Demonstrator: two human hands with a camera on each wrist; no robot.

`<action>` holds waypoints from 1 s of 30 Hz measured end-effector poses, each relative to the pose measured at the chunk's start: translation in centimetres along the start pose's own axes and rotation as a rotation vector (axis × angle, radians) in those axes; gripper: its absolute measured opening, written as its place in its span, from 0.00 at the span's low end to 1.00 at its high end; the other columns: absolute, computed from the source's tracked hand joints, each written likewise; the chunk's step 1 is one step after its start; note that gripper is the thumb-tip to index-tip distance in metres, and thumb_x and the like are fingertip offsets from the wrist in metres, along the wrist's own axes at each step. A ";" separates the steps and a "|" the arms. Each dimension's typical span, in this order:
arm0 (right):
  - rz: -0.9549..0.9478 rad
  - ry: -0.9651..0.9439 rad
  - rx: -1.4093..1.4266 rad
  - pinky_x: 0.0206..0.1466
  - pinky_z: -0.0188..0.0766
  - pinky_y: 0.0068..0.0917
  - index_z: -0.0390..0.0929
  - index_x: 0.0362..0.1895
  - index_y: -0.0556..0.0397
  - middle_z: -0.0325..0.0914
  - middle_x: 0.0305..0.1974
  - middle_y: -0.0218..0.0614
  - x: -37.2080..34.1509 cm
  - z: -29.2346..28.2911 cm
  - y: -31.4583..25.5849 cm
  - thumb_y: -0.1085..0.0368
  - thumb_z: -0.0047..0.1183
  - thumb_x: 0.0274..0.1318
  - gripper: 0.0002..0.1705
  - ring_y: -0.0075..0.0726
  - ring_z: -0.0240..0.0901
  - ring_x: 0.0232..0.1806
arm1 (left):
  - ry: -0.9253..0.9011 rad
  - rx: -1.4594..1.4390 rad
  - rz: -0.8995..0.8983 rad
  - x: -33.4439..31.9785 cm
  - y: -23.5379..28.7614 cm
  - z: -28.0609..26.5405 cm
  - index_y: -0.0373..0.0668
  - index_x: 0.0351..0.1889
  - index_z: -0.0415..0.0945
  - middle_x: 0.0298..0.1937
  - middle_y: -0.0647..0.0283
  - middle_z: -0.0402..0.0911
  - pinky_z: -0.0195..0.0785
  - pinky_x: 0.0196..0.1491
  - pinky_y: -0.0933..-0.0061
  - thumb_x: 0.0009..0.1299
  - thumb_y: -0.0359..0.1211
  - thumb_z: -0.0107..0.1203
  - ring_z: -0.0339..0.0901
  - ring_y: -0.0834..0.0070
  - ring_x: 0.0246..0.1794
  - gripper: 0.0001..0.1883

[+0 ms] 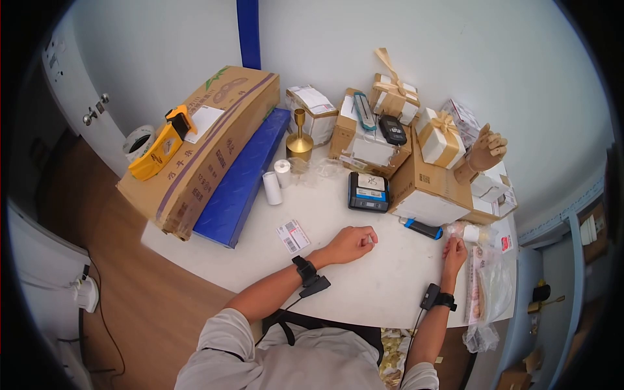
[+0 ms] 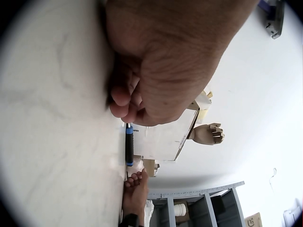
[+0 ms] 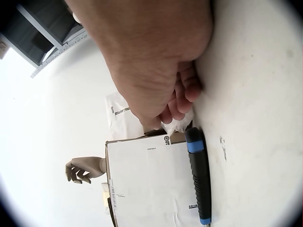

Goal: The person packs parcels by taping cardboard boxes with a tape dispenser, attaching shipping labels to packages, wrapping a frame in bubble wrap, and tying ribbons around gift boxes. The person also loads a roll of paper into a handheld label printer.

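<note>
My left hand [image 1: 351,245] rests on the white table with its fingers loosely curled and nothing in them. A printed label [image 1: 293,236] lies left of it. Over at the table's right side is my right hand [image 1: 454,253], also loosely curled. Its fingertips are right by crumpled clear plastic wrap [image 1: 469,231], which they partly hide in the right wrist view. Just left of that hand lies a tool with a black-and-blue handle [image 3: 199,177]; a bit of metal shows at its far end. Neither hand touches this tool.
Cartons [image 1: 429,188] are stacked at the back right, with a wooden hand model [image 1: 480,153] on them. A black label printer [image 1: 368,192] stands before them. White paper rolls [image 1: 272,188], a brass-coloured holder [image 1: 299,144] and a long carton [image 1: 201,149] with a yellow tape dispenser [image 1: 159,151] are leftward.
</note>
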State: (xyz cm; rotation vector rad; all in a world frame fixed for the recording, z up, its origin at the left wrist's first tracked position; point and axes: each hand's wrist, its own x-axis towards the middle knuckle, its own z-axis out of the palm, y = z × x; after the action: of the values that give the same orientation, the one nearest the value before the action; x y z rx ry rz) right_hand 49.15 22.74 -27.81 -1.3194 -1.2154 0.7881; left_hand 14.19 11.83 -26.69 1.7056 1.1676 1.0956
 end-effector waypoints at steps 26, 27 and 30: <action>0.001 0.000 -0.025 0.19 0.55 0.16 0.72 0.24 0.47 0.69 0.20 0.22 -0.2 0.1 -0.5 0.55 0.56 0.68 0.19 0.14 0.61 0.18 | -0.015 0.006 0.000 0.0 -0.1 0.0 0.40 0.42 0.78 0.20 0.68 0.74 0.64 0.27 0.76 0.70 0.29 0.57 0.70 0.81 0.21 0.05; 0.015 0.005 -0.027 0.19 0.55 0.16 0.72 0.25 0.48 0.69 0.20 0.22 0.0 0.0 -0.2 0.55 0.56 0.68 0.18 0.14 0.61 0.18 | -0.023 0.002 0.006 0.0 -0.2 0.0 0.40 0.42 0.78 0.20 0.68 0.74 0.64 0.27 0.76 0.70 0.29 0.57 0.70 0.81 0.21 0.05; 0.026 0.021 -0.026 0.18 0.56 0.16 0.73 0.25 0.48 0.70 0.20 0.23 0.2 -0.2 0.4 0.55 0.56 0.68 0.18 0.14 0.61 0.18 | -0.045 0.003 -0.006 0.1 -0.1 0.0 0.40 0.42 0.78 0.21 0.68 0.74 0.64 0.27 0.77 0.70 0.30 0.57 0.70 0.82 0.21 0.05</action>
State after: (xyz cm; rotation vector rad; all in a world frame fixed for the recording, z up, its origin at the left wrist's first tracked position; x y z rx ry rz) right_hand 49.42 22.92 -28.13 -1.3642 -1.1972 0.7778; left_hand 14.14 11.95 -26.80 1.7190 1.1456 1.0474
